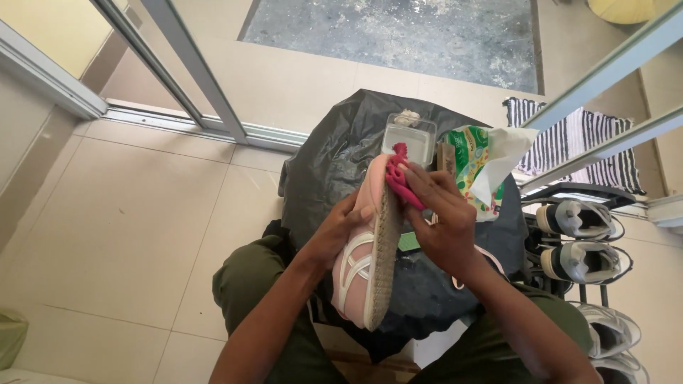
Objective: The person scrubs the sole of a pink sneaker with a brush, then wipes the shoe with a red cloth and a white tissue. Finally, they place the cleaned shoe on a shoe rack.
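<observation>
1. The pink sneaker [366, 249] is sitting on edge over the person's lap, above a black plastic sheet [334, 153]; it looks light, with a soft upper and a stiff sole.
2. The left hand [334, 231] is clamping the upper.
3. The right hand [441, 220] is pinching a magenta cloth [400, 178] against the sole rim.
</observation>
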